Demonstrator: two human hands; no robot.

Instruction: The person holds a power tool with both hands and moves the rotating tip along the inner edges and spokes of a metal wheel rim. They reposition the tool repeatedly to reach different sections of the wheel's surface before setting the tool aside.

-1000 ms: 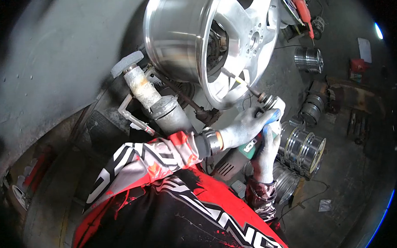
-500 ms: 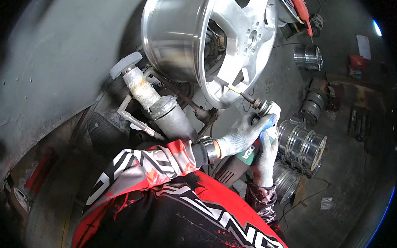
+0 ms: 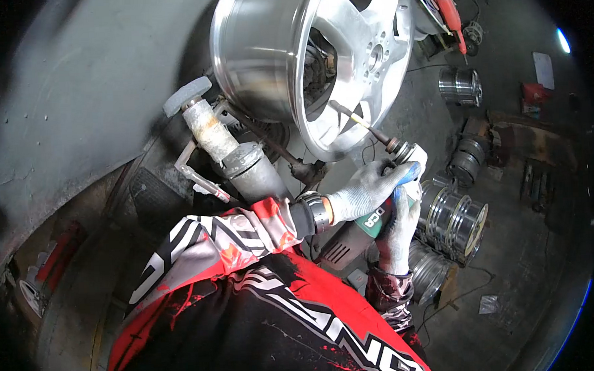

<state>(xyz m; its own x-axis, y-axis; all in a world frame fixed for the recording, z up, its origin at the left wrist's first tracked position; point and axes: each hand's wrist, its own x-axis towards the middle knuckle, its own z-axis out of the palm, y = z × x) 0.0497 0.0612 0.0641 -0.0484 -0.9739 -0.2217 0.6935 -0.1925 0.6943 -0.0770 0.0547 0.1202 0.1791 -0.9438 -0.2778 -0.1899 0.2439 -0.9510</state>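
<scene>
Both my hands, in grey-white gloves with blue on the fingers, hold a green and black DCA power tool (image 3: 371,223) with a pale metal head. My left hand (image 3: 367,192) is wrapped over the head end. Close beside it, my right hand (image 3: 398,231) grips the tool from the right. From the head a long thin shaft (image 3: 367,125) reaches up and left, and its dark tip overlaps a spoke of the shiny alloy wheel rim (image 3: 258,54). That rim stands tilted in front of me, its spoked face turned to the right.
Left of the rim is a grey motor-like machine (image 3: 253,171) with a round disc (image 3: 187,96) on its end. Several wheel rims (image 3: 452,212) lie on the floor at right. A red power tool (image 3: 450,16) is at upper right. Cables run over the floor.
The power tool and both hands have shifted slightly right. The shaft's tip has moved right and up along the spoke. The rim stays in place.
</scene>
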